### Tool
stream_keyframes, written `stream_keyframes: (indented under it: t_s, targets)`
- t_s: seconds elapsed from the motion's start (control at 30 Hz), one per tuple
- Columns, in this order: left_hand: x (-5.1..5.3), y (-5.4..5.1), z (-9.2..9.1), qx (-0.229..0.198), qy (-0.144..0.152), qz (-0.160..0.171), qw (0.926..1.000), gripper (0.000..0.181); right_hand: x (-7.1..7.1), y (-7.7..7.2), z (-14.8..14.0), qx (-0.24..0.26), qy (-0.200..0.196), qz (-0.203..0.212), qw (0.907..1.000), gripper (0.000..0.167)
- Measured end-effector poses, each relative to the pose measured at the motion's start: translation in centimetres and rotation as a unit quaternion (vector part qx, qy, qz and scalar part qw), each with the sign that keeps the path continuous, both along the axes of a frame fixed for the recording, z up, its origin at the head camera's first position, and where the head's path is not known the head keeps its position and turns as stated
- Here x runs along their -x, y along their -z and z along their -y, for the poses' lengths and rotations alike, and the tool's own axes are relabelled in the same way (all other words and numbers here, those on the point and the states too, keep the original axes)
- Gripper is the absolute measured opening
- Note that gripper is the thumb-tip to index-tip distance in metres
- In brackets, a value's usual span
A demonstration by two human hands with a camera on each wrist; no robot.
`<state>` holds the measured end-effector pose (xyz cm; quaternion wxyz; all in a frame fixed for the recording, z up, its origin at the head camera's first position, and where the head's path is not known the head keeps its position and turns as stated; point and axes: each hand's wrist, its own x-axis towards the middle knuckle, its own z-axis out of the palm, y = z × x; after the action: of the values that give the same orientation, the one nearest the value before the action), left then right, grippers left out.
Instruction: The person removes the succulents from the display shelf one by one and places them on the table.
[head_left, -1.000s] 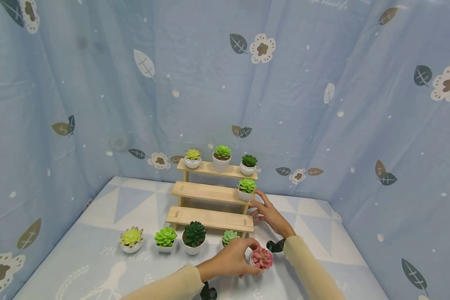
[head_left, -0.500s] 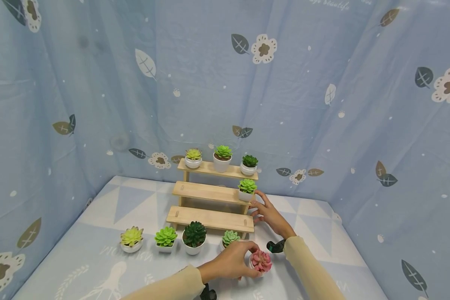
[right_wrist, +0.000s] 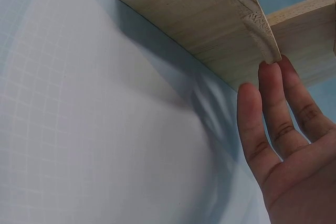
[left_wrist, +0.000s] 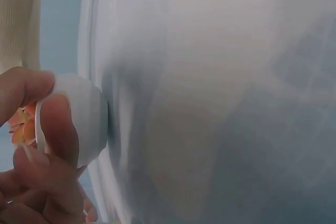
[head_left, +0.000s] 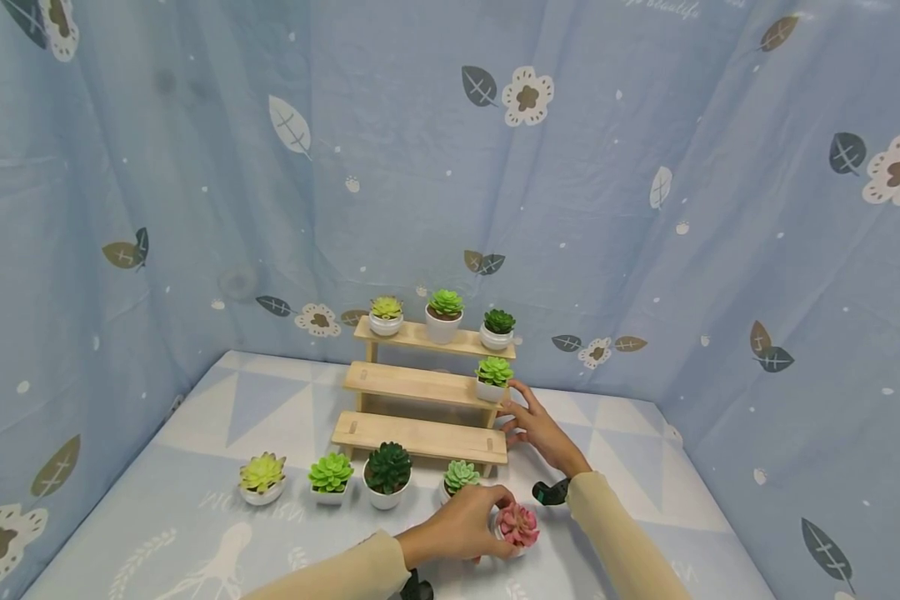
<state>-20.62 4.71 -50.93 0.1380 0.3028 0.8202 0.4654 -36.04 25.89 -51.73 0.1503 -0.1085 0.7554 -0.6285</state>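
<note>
My left hand (head_left: pixel 461 523) pinches the white pot of a pink succulent (head_left: pixel 518 525) near the table's front. In the left wrist view the fingers and thumb grip the white pot (left_wrist: pixel 86 119), tipped sideways in that picture, its base close to the tabletop. My right hand (head_left: pixel 543 432) is at the right end of the wooden three-step stand (head_left: pixel 420 436), beside a light green succulent (head_left: pixel 493 375) on the middle step. Seen from the right wrist, the right hand's (right_wrist: pixel 294 145) extended fingertips touch the edge of the wood (right_wrist: pixel 184 19).
Three potted succulents stand on the top step (head_left: pixel 412 335). In front of the stand, a yellow-green (head_left: pixel 262 479), a bright green (head_left: pixel 331 477), a dark green (head_left: pixel 387 475) and a pale green succulent (head_left: pixel 461 476) stand on the table (head_left: pixel 270 417). A patterned curtain (head_left: pixel 420 167) hangs behind.
My left hand and the pink succulent have shifted slightly left and toward the front edge. The right hand stays at the stand.
</note>
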Motion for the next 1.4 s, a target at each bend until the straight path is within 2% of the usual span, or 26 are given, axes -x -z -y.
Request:
stream_keyframes:
  t_s: [0.2,0.4,0.7,0.8,1.03,1.3,1.4]
  targets:
    - [-0.2,0.2,0.0,-0.008,0.0,0.025,0.9997,0.041,0.0,0.1,0.0,0.002,0.001,-0.001,1.0,0.064]
    - [-0.2,0.3,0.0,-0.006,0.001,0.026,0.9996,0.043,0.0,0.1,0.0,0.003,0.003,-0.002,1.0,0.065]
    - [-0.3,-0.7,0.2,0.008,0.001,0.025,0.9997,0.056,0.0,0.1,0.1,0.005,0.0,-0.005,1.0,0.067]
    - [-0.3,-1.4,0.3,0.003,0.006,0.021,0.9998,0.06,0.0,0.1,0.0,0.004,-0.002,-0.006,1.0,0.066]
    - [0.3,-3.5,1.0,0.01,-0.001,-0.017,0.9998,0.056,-0.1,0.1,0.0,0.011,0.0,0.001,0.9999,0.067]
    - [2.1,-6.9,2.3,-0.019,-0.026,-0.064,0.9974,0.039,-0.1,0.1,0.0,0.005,0.002,0.002,1.0,0.068]
    - [2.8,-8.3,2.8,-0.024,-0.039,-0.099,0.994,0.038,0.0,0.2,0.0,0.006,0.001,0.003,1.0,0.067]
